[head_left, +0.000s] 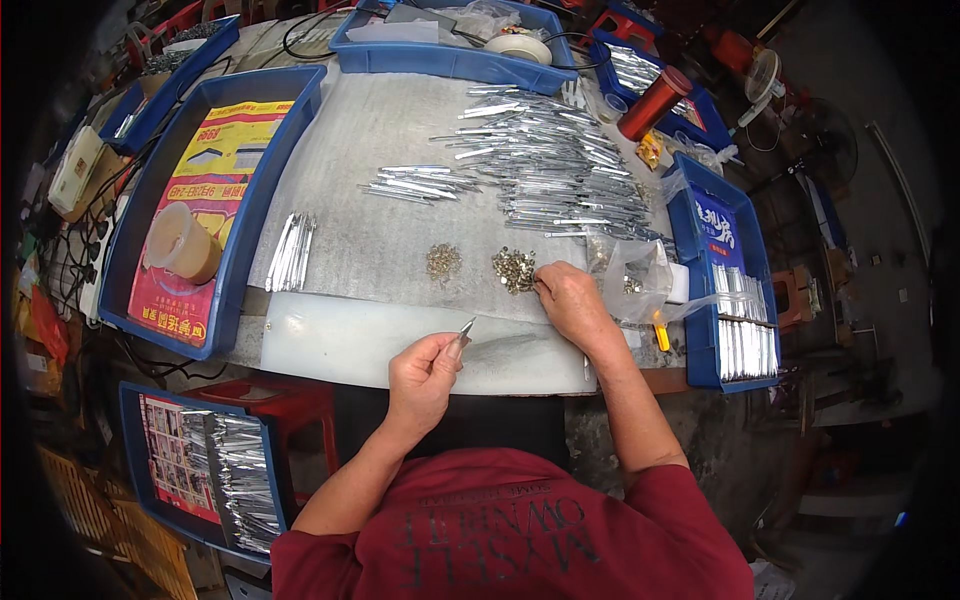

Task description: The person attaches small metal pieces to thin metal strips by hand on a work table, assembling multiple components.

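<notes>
Blue tray (240, 250) at far left of the desk (380, 130), holding a tape roll (183, 243) on a printed sheet. Small bundle of metal strips (291, 251) just right of it. Left hand (425, 375) near desk front edge, fingers closed, pinching one thin metal strip (466, 328) that points up-right. Two small heaps of brass-coloured bits: left heap (443, 261), right heap (514, 268). Right hand (572, 303) fingertips pinched together, touching the right heap. Big pile of shiny strips (560, 165) behind. Clear plastic bag (635, 275) beside right hand.
</notes>
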`<action>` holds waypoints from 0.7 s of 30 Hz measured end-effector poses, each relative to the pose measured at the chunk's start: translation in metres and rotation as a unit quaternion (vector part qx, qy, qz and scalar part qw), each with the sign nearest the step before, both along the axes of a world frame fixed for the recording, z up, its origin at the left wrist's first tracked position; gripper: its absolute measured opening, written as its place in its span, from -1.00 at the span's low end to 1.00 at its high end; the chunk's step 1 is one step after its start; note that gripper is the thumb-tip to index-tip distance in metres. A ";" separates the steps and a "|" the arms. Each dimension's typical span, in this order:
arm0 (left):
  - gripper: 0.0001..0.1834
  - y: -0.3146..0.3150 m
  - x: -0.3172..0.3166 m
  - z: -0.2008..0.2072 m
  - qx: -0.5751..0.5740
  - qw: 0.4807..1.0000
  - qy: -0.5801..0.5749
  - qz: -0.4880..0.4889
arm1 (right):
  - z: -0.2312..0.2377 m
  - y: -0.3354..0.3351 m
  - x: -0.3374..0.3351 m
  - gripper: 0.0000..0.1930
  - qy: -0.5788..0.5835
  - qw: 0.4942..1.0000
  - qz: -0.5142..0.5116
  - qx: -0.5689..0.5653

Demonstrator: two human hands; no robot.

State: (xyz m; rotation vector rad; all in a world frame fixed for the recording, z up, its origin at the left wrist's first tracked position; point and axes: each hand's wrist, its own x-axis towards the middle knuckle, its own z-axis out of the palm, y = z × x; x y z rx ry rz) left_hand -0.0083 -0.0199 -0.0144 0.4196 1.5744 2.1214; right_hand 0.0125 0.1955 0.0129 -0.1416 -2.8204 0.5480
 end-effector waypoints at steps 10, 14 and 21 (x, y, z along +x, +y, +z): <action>-0.83 0.001 0.000 0.006 -0.018 0.999 -0.026 -0.014 | -0.007 0.007 0.002 -0.93 0.004 1.000 -0.012 0.005; -0.82 -0.003 0.000 0.007 -0.001 0.999 -0.032 -0.019 | -0.011 0.006 0.003 -0.92 -0.011 1.000 -0.018 0.002; -0.80 -0.002 -0.001 0.006 -0.010 1.000 -0.021 -0.015 | -0.006 0.004 0.008 -0.91 -0.004 0.999 -0.040 0.003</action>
